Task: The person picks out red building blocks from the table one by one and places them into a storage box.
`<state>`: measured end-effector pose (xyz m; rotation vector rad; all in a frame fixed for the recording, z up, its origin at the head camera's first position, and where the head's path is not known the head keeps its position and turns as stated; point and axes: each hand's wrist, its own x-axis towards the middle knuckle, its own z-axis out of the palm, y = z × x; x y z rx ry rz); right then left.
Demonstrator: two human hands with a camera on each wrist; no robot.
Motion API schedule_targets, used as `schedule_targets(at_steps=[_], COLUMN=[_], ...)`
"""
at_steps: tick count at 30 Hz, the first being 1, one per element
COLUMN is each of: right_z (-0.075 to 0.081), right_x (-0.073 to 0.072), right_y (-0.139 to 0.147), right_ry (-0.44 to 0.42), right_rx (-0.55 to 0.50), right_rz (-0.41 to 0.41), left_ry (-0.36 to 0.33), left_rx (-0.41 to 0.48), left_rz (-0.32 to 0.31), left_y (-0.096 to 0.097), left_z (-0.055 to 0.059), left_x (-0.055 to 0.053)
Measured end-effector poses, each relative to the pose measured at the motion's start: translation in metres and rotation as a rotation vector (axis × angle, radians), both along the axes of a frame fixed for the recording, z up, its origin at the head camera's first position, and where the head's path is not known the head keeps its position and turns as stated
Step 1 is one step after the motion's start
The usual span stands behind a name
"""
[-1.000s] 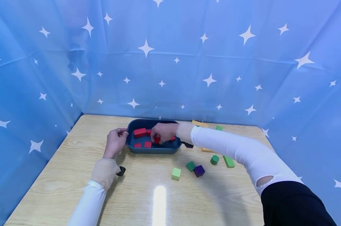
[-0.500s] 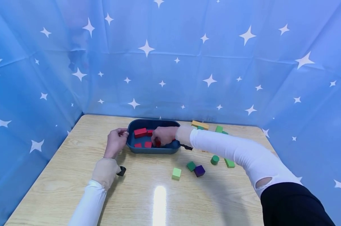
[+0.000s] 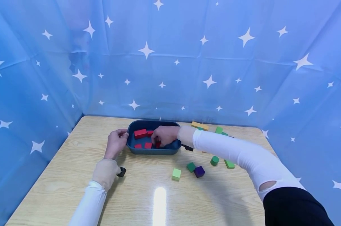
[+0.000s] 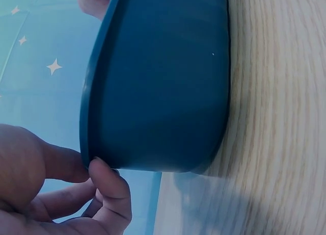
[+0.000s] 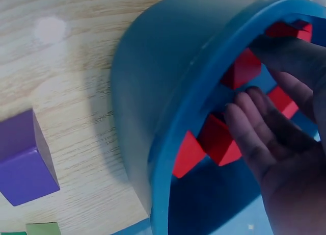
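In the head view a dark blue tub (image 3: 153, 151) stands on the table with several red blocks (image 3: 140, 133) inside. My left hand (image 3: 116, 142) pinches the rim at its left end; the left wrist view shows thumb and fingertips (image 4: 106, 170) meeting at the edge. My right hand (image 3: 165, 135) reaches down into the tub from the right. In the right wrist view, its thumb lies by one red block (image 5: 242, 71) and its fingers lie beside another red block (image 5: 219, 139), with a gap between thumb and fingers. The hand hides part of the tub's contents.
A light green cube (image 3: 176, 174), a green cube (image 3: 191, 167) and a purple cube (image 3: 199, 171) lie in front of the tub. Further right are a green cylinder (image 3: 214, 160), green blocks (image 3: 230, 164) and a yellow-orange block (image 3: 200, 126). A starred blue curtain (image 3: 170, 62) hangs behind the table.
The right hand's fingers have shifted slightly inside the tub, and the red block by them sits lower and more hidden. The left hand keeps its hold on the rim.
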<state>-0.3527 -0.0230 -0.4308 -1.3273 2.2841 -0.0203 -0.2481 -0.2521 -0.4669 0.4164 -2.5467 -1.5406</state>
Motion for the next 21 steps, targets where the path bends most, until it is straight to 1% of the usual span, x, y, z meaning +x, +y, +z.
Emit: schedule_targets(at_steps=[5, 10, 13, 16, 21], right_z=[0.006, 0.012, 0.015, 0.018, 0.024], right_x=[0.003, 0.009, 0.015, 0.022, 0.033], right_y=[0.012, 0.029, 0.04, 0.052, 0.073], right_ry=[0.023, 0.019, 0.037, 0.066, 0.137], right_rx=[-0.072, -0.168, -0.213, -0.25, -0.313], right_rz=[-0.033, -0.107, -0.166, -0.22, -0.273], left_ry=[0.008, 0.001, 0.003, 0.02, 0.065], left_rx=[0.003, -0.005, -0.027, -0.066, -0.134], left_rz=[0.0, -0.014, -0.024, -0.048, -0.08], left_y=[0.002, 0.005, 0.004, 0.003, 0.0], left_z=[-0.003, -0.007, -0.01, -0.011, -0.01], left_x=[-0.003, -0.008, -0.012, -0.016, -0.016])
